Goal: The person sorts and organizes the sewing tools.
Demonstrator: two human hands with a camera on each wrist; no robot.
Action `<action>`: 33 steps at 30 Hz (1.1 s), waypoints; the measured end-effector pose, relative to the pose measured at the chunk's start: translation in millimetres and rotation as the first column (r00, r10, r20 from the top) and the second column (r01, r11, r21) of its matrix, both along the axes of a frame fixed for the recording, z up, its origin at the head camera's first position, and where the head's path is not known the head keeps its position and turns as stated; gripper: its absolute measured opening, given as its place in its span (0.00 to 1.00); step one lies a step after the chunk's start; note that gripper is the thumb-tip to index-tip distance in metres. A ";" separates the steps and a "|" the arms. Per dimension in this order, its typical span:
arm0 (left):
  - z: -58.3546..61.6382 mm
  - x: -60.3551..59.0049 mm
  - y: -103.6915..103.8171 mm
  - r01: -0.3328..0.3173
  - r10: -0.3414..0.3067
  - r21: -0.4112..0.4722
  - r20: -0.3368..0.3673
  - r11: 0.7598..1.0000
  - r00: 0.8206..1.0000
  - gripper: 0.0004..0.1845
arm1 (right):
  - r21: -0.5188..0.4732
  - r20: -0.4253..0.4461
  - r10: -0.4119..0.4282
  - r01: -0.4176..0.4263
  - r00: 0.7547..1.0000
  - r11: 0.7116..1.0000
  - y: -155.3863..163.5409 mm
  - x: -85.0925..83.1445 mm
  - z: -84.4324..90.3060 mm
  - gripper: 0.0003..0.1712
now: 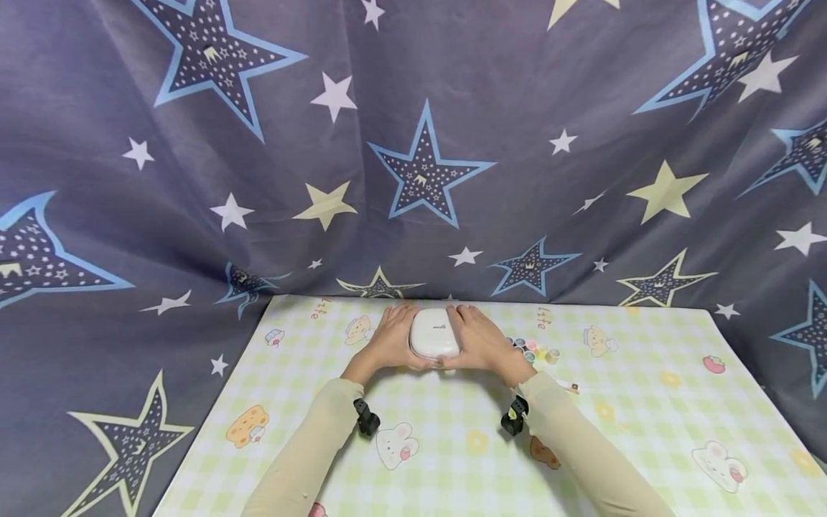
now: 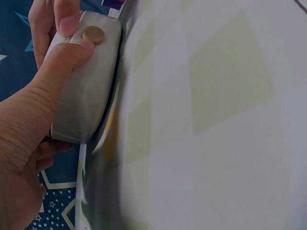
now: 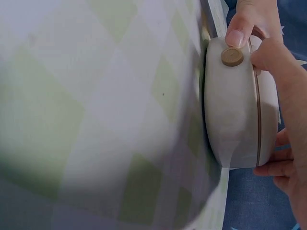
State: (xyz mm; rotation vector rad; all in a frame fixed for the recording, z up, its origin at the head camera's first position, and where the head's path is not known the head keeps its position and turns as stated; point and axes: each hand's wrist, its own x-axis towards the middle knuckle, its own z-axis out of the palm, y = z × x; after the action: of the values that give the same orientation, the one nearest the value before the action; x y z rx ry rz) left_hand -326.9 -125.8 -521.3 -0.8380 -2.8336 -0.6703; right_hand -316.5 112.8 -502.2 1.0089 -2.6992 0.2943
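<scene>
Both hands, left hand [image 1: 386, 339] and right hand [image 1: 479, 340], clasped round closed white case [image 1: 433, 333]; thumbs at gold button [image 3: 232, 56], lid still shut.

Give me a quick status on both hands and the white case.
Left hand and right hand grip the rounded white plastic case from both sides. Case sits on the checked mat. Small paint pots beside right hand.

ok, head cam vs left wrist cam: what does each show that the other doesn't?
Head only: the white case's top, the right hand on its other side, small paint pots, the star curtain.
Left wrist only: the case's side with a round gold button, both thumbs beside it.
Both: the left hand holding the case on the checked mat.
</scene>
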 end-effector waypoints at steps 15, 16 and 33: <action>3.8 -2.7 0.3 -0.002 -0.001 0.058 0.045 0.998 0.999 0.61 | -0.061 0.011 0.016 -0.016 1.000 0.998 -2.9 -1.1 5.2 0.65; 3.3 -2.6 0.4 -0.004 0.001 0.059 0.041 0.998 0.999 0.61 | -0.062 0.013 0.016 -0.015 1.000 0.998 -3.0 -1.0 4.3 0.65; 0.1 1.9 2.6 -0.048 0.047 0.067 0.009 0.997 0.999 0.62 | -0.102 0.041 0.009 -0.005 0.999 0.995 -4.3 -1.3 -1.4 0.65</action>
State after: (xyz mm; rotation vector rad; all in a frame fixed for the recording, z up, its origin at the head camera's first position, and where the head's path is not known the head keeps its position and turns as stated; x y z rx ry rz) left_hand -325.1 -123.1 -521.2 -0.7567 -2.8104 -0.7586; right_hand -317.8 108.5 -503.7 0.9940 -2.6873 0.4540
